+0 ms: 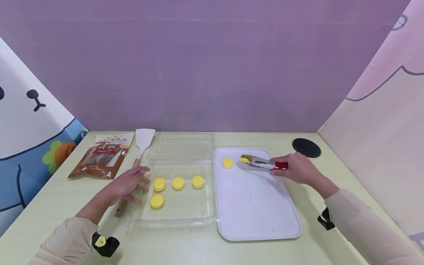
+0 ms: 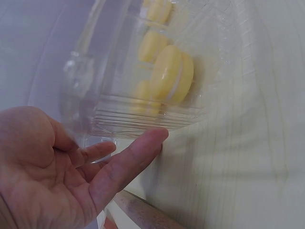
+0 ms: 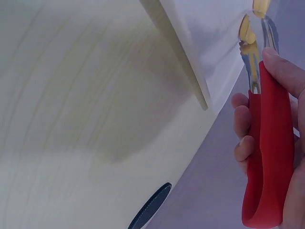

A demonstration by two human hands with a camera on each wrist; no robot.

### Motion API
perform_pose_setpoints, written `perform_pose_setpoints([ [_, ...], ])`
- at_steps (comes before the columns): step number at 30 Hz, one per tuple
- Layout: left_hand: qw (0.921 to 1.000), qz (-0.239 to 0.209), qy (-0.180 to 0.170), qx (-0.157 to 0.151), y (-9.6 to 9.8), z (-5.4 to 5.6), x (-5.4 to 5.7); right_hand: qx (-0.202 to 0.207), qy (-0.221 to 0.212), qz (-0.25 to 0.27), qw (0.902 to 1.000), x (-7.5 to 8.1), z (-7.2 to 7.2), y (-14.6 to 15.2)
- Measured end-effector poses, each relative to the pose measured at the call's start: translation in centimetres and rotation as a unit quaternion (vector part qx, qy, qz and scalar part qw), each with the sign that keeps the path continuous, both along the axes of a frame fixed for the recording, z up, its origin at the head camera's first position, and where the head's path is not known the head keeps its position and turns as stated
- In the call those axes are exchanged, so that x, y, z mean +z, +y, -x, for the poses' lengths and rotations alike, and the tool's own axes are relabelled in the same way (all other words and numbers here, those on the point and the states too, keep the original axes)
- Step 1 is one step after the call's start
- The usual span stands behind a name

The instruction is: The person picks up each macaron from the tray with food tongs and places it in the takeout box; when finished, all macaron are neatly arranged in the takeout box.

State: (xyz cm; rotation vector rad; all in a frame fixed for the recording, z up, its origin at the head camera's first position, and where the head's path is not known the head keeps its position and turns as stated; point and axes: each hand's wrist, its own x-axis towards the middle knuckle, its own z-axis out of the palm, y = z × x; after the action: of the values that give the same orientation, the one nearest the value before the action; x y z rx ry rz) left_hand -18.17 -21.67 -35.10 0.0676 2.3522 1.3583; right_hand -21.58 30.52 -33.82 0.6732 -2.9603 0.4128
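Observation:
My right hand (image 1: 298,168) grips red-handled metal tongs (image 3: 271,148). The tong tips stand around a yellow macaron (image 1: 244,160) near the far edge of the white tray (image 1: 255,213). A second macaron (image 1: 227,163) lies on the tray just left of it. Several yellow macarons (image 1: 178,183) sit in the open clear plastic box (image 1: 179,215), three in a row and another nearer. My left hand (image 1: 129,186) is at the box's left side, fingers extended. In the left wrist view, the fingertips (image 2: 155,137) lie against or very near the box's ribbed wall (image 2: 138,117).
A spatula (image 1: 144,138) with a white head and wooden handle lies left of the box, partly behind my left hand. Farther left is a brown food packet (image 1: 102,156). A black round disc (image 1: 306,147) lies behind my right hand. A purple wall (image 1: 198,66) closes the back.

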Motion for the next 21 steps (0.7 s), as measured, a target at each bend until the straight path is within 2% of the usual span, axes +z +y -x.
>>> perform_pose_setpoints([
  [13, 0.9998, -0.017, -0.006, 0.006, 0.0, -0.1, 0.0, -0.004, 0.002, 0.018, 0.9998, -0.8, -0.9, 1.3],
  [21, 1.0000, 0.003, -0.005, 0.006, 0.1, -0.1, 0.0, -0.008, 0.006, 0.023, 0.9997, -1.1, -1.0, 1.4],
])
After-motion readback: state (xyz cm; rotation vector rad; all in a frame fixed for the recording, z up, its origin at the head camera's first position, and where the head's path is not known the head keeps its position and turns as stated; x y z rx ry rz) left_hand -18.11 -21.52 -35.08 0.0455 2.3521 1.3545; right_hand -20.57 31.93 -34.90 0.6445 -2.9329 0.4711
